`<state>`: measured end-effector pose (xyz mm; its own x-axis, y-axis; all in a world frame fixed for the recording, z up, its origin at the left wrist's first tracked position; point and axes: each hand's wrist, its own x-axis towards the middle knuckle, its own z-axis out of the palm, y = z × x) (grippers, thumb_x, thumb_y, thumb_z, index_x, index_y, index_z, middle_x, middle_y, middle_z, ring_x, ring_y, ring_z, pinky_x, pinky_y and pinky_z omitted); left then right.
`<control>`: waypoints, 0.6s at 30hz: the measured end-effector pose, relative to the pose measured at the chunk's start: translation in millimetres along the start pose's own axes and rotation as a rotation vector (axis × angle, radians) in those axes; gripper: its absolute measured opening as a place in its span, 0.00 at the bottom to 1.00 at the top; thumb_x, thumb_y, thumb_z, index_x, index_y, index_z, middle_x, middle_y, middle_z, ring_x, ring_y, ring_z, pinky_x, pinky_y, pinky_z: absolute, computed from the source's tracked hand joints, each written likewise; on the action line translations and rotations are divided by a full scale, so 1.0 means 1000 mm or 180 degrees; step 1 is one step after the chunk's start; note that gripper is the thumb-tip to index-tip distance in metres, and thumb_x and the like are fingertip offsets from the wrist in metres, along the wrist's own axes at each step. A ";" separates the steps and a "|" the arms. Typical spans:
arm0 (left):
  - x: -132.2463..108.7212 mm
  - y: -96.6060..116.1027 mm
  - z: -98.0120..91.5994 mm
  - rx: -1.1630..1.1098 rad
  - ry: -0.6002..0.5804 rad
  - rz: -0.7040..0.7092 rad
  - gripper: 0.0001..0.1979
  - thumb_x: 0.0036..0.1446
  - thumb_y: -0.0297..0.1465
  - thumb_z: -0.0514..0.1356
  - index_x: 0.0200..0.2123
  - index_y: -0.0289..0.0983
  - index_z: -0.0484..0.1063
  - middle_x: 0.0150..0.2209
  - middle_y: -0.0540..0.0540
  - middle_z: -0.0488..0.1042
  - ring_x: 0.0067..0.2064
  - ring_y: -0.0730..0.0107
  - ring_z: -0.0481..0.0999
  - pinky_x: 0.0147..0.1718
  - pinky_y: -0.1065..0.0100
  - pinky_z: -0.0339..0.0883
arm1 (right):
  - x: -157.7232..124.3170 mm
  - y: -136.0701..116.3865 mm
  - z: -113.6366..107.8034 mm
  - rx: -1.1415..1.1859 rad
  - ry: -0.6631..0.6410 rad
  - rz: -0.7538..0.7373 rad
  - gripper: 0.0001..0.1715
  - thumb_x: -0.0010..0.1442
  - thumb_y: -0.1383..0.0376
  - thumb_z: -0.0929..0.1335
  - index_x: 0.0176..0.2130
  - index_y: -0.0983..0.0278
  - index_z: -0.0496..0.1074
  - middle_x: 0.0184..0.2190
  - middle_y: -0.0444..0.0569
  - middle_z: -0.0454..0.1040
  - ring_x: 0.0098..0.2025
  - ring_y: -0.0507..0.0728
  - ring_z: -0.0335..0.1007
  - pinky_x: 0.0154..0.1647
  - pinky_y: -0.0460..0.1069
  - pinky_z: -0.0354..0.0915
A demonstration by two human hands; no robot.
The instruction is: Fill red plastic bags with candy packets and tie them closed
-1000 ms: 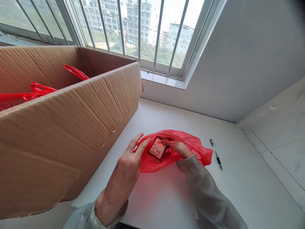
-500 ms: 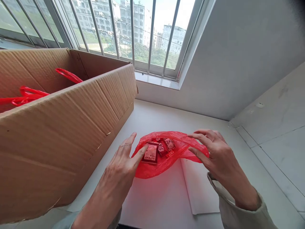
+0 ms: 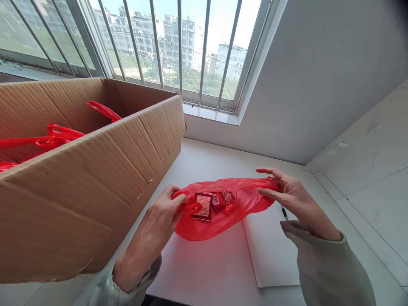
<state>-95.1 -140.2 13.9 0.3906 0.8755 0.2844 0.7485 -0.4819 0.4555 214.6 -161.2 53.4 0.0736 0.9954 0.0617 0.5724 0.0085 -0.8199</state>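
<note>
A thin red plastic bag (image 3: 219, 227) lies stretched sideways above the white tabletop. Through its film and mouth show several small red packets (image 3: 223, 199), one of them a larger flat one (image 3: 203, 207) with pale print. My left hand (image 3: 159, 212) is closed on the bag's left end, a twisted strip of it at the thumb. At the other end, my right hand (image 3: 291, 191) holds the bag's gathered edge between thumb and fingers, with the index finger stretched out above it.
A big open cardboard box (image 3: 127, 165) stands on the left, with red plastic bags (image 3: 57, 135) inside. White paper (image 3: 270, 250) lies under the bag's right side, near a black pen (image 3: 284, 212). Behind are a barred window (image 3: 191, 55) and a grey wall (image 3: 306, 85).
My left hand has gone from spread fingers to gripping the bag's left end. My right hand has moved slightly right, and the bag is pulled longer and flatter, its mouth narrower.
</note>
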 end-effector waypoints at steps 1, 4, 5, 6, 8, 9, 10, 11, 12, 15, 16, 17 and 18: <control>0.003 0.002 -0.004 -0.0433 0.0130 0.0028 0.08 0.60 0.27 0.51 0.30 0.39 0.68 0.44 0.46 0.67 0.42 0.67 0.72 0.36 0.70 0.66 | 0.003 -0.008 -0.003 0.0306 0.0067 -0.0085 0.30 0.56 0.55 0.69 0.56 0.57 0.64 0.31 0.45 0.76 0.31 0.56 0.71 0.29 0.49 0.68; 0.013 0.013 -0.018 -0.2269 0.0548 -0.0220 0.06 0.59 0.35 0.55 0.32 0.40 0.65 0.53 0.45 0.67 0.53 0.61 0.70 0.42 0.66 0.69 | 0.011 -0.033 -0.011 0.0432 0.0238 -0.0393 0.31 0.55 0.54 0.70 0.56 0.59 0.65 0.32 0.47 0.76 0.32 0.55 0.71 0.31 0.50 0.69; 0.015 0.017 -0.023 -0.2921 0.0683 -0.0384 0.08 0.59 0.37 0.55 0.32 0.40 0.62 0.53 0.45 0.69 0.52 0.61 0.71 0.41 0.66 0.70 | 0.012 -0.041 -0.014 0.0293 0.0269 -0.0485 0.29 0.54 0.55 0.70 0.54 0.58 0.66 0.32 0.47 0.76 0.32 0.56 0.71 0.31 0.50 0.69; 0.018 0.022 -0.027 -0.3442 0.0810 -0.0527 0.09 0.60 0.38 0.55 0.31 0.40 0.61 0.51 0.46 0.71 0.51 0.62 0.73 0.40 0.67 0.70 | 0.013 -0.048 -0.016 0.0154 0.0321 -0.0586 0.28 0.54 0.56 0.71 0.53 0.58 0.68 0.32 0.47 0.76 0.32 0.56 0.71 0.30 0.50 0.69; 0.024 0.030 -0.034 -0.3922 0.0963 -0.0631 0.10 0.60 0.39 0.53 0.30 0.40 0.61 0.45 0.45 0.75 0.50 0.62 0.74 0.41 0.65 0.71 | 0.015 -0.061 -0.022 -0.0005 0.0518 -0.0817 0.26 0.54 0.58 0.71 0.53 0.56 0.69 0.33 0.47 0.76 0.32 0.56 0.72 0.31 0.51 0.70; 0.028 0.032 -0.037 -0.3940 0.0982 -0.0555 0.10 0.59 0.38 0.53 0.29 0.39 0.62 0.41 0.45 0.76 0.49 0.62 0.74 0.43 0.63 0.71 | 0.016 -0.066 -0.025 -0.0052 0.0527 -0.0912 0.26 0.54 0.58 0.71 0.53 0.56 0.68 0.33 0.47 0.76 0.32 0.56 0.72 0.31 0.51 0.70; 0.031 0.034 -0.039 -0.3879 0.0972 -0.0453 0.11 0.59 0.38 0.52 0.28 0.39 0.64 0.38 0.46 0.76 0.47 0.62 0.75 0.44 0.62 0.71 | 0.017 -0.070 -0.029 -0.0124 0.0403 -0.0969 0.27 0.53 0.59 0.71 0.53 0.56 0.69 0.32 0.47 0.76 0.32 0.56 0.72 0.31 0.52 0.70; 0.034 0.034 -0.041 -0.3771 0.0924 -0.0370 0.11 0.58 0.37 0.52 0.27 0.39 0.64 0.34 0.46 0.76 0.44 0.62 0.75 0.44 0.62 0.70 | 0.018 -0.073 -0.032 -0.0221 0.0147 -0.0982 0.27 0.52 0.59 0.71 0.52 0.56 0.70 0.31 0.46 0.76 0.32 0.56 0.71 0.31 0.52 0.70; 0.037 0.033 -0.042 -0.3616 0.0843 -0.0320 0.12 0.58 0.37 0.52 0.26 0.38 0.65 0.31 0.47 0.75 0.41 0.63 0.76 0.42 0.63 0.70 | 0.020 -0.074 -0.034 -0.0310 -0.0161 -0.0958 0.26 0.52 0.59 0.72 0.51 0.57 0.71 0.30 0.46 0.76 0.31 0.56 0.71 0.30 0.51 0.69; 0.039 0.026 -0.045 -0.2692 0.0543 -0.0324 0.13 0.57 0.37 0.53 0.23 0.38 0.65 0.31 0.47 0.75 0.35 0.66 0.74 0.33 0.68 0.68 | 0.021 -0.074 -0.042 -0.0478 -0.0538 -0.0898 0.23 0.53 0.59 0.70 0.49 0.58 0.72 0.30 0.46 0.75 0.31 0.56 0.71 0.29 0.51 0.69; 0.036 0.024 -0.047 -0.2246 0.0419 -0.0311 0.13 0.57 0.38 0.52 0.24 0.38 0.66 0.33 0.47 0.76 0.35 0.65 0.74 0.32 0.69 0.68 | 0.020 -0.074 -0.044 -0.0581 -0.0448 -0.0947 0.22 0.54 0.58 0.69 0.49 0.58 0.72 0.30 0.46 0.75 0.31 0.56 0.71 0.29 0.51 0.68; 0.031 0.022 -0.049 -0.1786 0.0350 -0.0244 0.13 0.57 0.39 0.52 0.26 0.38 0.67 0.37 0.46 0.77 0.36 0.64 0.75 0.32 0.68 0.68 | 0.018 -0.073 -0.046 -0.0728 -0.0365 -0.1014 0.21 0.55 0.58 0.69 0.49 0.57 0.72 0.31 0.46 0.75 0.31 0.56 0.71 0.29 0.51 0.68; 0.023 0.021 -0.050 -0.1347 0.0338 -0.0131 0.13 0.57 0.40 0.51 0.30 0.38 0.69 0.40 0.45 0.76 0.39 0.61 0.75 0.33 0.67 0.69 | 0.015 -0.072 -0.048 -0.0888 -0.0321 -0.1072 0.21 0.55 0.58 0.68 0.49 0.57 0.72 0.31 0.46 0.75 0.31 0.56 0.71 0.29 0.51 0.68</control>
<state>-97.7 -131.9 72.3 0.2912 0.8965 0.3338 0.4681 -0.4378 0.7676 213.1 -151.8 140.9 -0.2267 0.9460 0.2317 0.7502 0.3213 -0.5779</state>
